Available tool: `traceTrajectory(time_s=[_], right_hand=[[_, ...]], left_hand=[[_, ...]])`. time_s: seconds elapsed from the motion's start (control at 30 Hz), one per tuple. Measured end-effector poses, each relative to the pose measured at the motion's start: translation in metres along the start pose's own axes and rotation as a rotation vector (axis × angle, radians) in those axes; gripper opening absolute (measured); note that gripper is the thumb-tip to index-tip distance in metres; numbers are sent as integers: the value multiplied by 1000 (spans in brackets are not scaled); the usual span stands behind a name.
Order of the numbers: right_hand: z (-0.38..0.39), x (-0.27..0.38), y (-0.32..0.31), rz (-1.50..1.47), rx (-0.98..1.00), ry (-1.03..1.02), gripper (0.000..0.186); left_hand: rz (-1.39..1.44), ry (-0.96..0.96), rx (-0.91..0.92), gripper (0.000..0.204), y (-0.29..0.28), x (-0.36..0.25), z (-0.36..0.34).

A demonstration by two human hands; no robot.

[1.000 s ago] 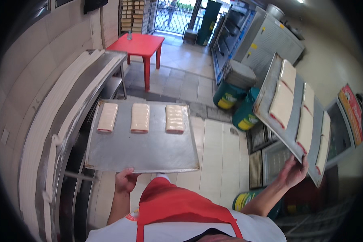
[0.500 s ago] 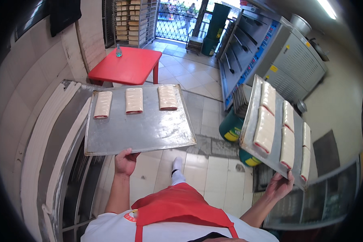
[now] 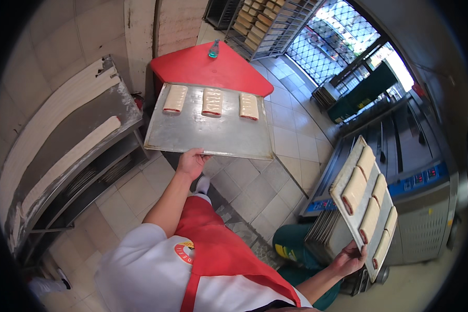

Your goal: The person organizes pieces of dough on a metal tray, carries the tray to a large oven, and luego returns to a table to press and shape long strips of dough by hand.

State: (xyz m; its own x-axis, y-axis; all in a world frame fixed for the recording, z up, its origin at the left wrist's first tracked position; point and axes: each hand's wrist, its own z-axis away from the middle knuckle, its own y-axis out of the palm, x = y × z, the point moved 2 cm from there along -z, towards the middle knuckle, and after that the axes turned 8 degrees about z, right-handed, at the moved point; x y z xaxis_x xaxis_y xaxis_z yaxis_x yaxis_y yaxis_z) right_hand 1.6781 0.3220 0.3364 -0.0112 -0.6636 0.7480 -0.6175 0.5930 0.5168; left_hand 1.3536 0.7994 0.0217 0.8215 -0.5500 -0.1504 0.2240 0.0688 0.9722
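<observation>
My left hand [image 3: 192, 162] grips the near edge of a flat metal baking tray [image 3: 203, 135] held level in front of me. Three raw dough pieces [image 3: 212, 101] lie in a row along its far edge. My right hand [image 3: 349, 258] holds a second metal tray [image 3: 349, 217] by its lower end, out to my right and tilted. Several long dough pieces [image 3: 354, 190] lie on that tray in two rows. I wear a red apron over a white shirt.
A red table [image 3: 208, 67] with a small green bottle [image 3: 213, 49] stands just beyond the left tray. A floured dough machine [image 3: 73, 140] runs along my left. An oven [image 3: 426, 182] and stacked trays [image 3: 325, 231] are at right. A rack of baked goods [image 3: 268, 21] stands far ahead.
I have turned and moved toward the red table, which is now just past the left tray. The right tray has dropped lower to my right, beside the oven.
</observation>
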Motion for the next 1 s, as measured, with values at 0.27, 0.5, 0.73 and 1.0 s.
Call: traceTrajectory(time_s=[0.27, 0.5, 0.73, 1.0], right_hand=[[-266, -104, -57, -62, -59, -3, 43], [-450, -213, -46, -91, -95, 104, 32], [-645, -344, -88, -63, -31, 271, 31], [-921, -570, -101, -85, 238, 576, 51]], left_hand=[[135, 266, -290, 25, -55, 48, -253], [195, 475, -351, 27, -128, 7, -402], [210, 749, -843, 32, -129, -22, -503], [-48, 855, -869, 20, 0, 155, -631]])
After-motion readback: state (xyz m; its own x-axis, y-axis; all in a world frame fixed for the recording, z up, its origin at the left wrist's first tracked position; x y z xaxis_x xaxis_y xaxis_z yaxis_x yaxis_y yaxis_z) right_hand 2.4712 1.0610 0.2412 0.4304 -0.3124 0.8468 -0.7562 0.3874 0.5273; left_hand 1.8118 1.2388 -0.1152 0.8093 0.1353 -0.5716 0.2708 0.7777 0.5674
